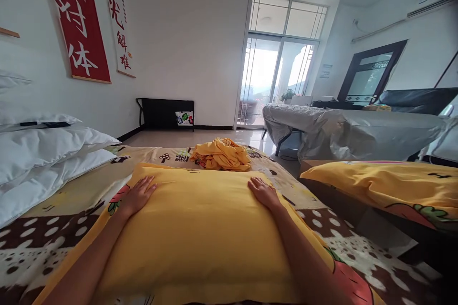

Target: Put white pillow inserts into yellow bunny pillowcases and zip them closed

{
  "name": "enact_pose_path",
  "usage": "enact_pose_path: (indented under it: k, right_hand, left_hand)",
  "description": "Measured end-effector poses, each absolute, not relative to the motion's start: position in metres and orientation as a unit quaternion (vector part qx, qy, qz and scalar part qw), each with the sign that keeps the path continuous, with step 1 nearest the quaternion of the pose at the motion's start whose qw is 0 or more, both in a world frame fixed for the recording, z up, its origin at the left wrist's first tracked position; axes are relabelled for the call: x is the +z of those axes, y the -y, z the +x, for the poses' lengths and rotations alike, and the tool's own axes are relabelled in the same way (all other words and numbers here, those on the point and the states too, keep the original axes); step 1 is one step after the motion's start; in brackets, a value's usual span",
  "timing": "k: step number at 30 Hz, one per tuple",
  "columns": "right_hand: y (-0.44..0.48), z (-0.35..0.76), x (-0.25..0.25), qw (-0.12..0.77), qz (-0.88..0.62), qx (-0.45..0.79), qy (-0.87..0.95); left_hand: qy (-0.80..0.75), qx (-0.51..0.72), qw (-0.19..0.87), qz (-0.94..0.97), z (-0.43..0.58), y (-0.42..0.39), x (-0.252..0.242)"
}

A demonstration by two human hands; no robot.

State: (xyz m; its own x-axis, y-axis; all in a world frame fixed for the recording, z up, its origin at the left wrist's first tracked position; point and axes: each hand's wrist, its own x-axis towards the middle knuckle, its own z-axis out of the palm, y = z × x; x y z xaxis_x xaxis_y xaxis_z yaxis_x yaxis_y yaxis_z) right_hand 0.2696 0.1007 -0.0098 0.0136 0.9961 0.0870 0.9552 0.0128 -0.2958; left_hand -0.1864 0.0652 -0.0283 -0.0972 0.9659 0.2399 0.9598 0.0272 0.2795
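Note:
A plump yellow pillow (pixel 203 228) with carrot prints near its edges lies flat in front of me. Along its far left side rests my left hand (pixel 140 194), palm down with the fingers stretched out. My right hand (pixel 264 192) lies the same way on the far right part, fingers extended. Both hands press on the fabric without gripping it. Just beyond the pillow's far edge sits a crumpled heap of yellow cloth (pixel 222 154). Underneath is a patterned blanket (pixel 318 221) in beige, brown and white.
White pillows (pixel 46 152) are stacked at the left. Another yellow pillow (pixel 386 183) lies on a box at the right. Behind it stands a table under a plastic cover (pixel 343 128). A black folded frame (pixel 164 113) leans on the far wall, left of a glass door (pixel 279 71).

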Motion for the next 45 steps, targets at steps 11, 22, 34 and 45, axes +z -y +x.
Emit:
enact_pose_path:
  k: [11, 22, 34, 45]
  right_hand:
    - [-0.043, 0.281, 0.001, 0.175, -0.725, 0.036, 0.666]
    - [0.061, 0.133, -0.031, 0.185, -0.354, 0.004, 0.917]
    - [0.067, 0.151, 0.007, 0.342, -0.234, 0.296, 0.86]
    - [-0.03, 0.201, -0.019, 0.21, -0.61, -0.015, 0.764]
  left_hand:
    - [-0.732, 0.202, 0.016, 0.651, -0.189, -0.017, -0.026]
    - [-0.521, 0.105, 0.09, 0.842, -0.021, -0.039, 0.023]
    - [-0.546, 0.129, -0.009, 0.828, 0.025, -0.023, -0.001]
    - [-0.554, 0.16, -0.003, 0.817, 0.0, -0.029, -0.007]
